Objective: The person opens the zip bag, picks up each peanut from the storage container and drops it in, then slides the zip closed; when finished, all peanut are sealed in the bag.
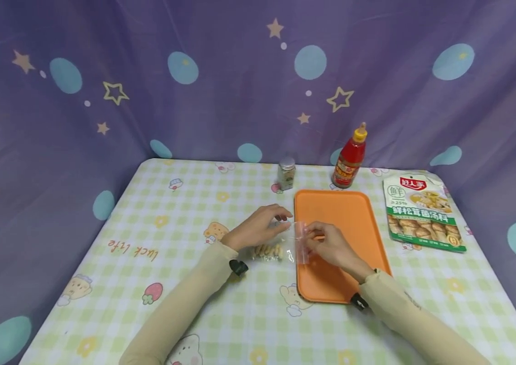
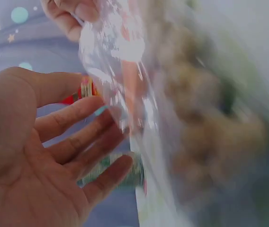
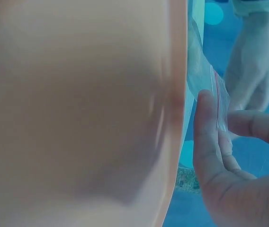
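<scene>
A clear zip-lock bag [image 1: 290, 249] with several tan pieces [image 1: 267, 251] inside lies partly over the left edge of an orange tray [image 1: 354, 210]. My right hand [image 1: 331, 247] pinches the bag's zip end between thumb and fingers; the red zip line shows in the right wrist view [image 3: 217, 87]. At the bag's far side is my left hand [image 1: 258, 228], its fingers spread and loosely extended in the left wrist view [image 2: 54, 142], with the fingertips beside the clear plastic. Blur hides what kind the tan pieces are.
Behind the tray stand a small seasoning jar [image 1: 287, 174] with a grey lid and a red sauce bottle [image 1: 349, 159] with a yellow cap. A green-and-white food pouch [image 1: 424, 213] lies to the right. A checked cloth [image 1: 185, 203] covers the table, with a purple curtain [image 1: 240, 101] behind.
</scene>
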A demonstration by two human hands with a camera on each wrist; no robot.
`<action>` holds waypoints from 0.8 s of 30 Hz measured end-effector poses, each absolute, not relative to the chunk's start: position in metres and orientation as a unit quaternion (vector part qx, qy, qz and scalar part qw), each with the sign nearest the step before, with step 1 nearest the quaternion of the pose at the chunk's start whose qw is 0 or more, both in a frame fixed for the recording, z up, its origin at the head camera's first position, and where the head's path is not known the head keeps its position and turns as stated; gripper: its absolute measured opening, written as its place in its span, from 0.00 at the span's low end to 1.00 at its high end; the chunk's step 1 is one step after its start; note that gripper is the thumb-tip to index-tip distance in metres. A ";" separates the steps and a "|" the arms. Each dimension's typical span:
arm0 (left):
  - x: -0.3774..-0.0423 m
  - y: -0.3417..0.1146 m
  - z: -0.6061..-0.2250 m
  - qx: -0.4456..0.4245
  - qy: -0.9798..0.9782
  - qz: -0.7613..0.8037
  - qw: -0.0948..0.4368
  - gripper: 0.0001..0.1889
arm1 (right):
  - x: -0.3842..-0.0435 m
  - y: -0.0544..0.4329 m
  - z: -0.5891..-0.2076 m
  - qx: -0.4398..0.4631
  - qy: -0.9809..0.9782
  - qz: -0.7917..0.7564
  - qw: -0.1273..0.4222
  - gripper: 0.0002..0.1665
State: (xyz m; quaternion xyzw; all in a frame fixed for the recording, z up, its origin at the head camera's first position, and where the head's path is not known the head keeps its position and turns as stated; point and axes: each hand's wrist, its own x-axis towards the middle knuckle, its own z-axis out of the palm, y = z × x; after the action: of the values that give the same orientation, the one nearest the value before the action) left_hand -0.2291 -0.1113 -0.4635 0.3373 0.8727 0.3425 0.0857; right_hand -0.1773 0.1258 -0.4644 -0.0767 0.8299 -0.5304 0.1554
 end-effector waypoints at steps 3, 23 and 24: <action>-0.236 -0.098 -0.464 0.354 0.860 0.355 0.098 0.16 | -0.180 0.124 -0.465 -0.092 0.831 -0.526 0.155 0.14; -0.251 -0.098 -0.467 0.230 0.856 0.455 0.081 0.09 | -0.226 0.111 -0.460 -0.095 0.848 -0.500 0.148 0.17; -0.251 -0.099 -0.466 0.217 0.859 0.457 0.077 0.09 | -0.229 0.110 -0.460 -0.092 0.847 -0.501 0.151 0.18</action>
State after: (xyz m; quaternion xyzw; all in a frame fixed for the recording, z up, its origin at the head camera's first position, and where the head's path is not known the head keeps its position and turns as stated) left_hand -0.2507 -0.0985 -0.4663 0.2173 0.8589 0.4573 0.0772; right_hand -0.2290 0.1097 -0.4598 -0.0923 0.8472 -0.5010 0.1510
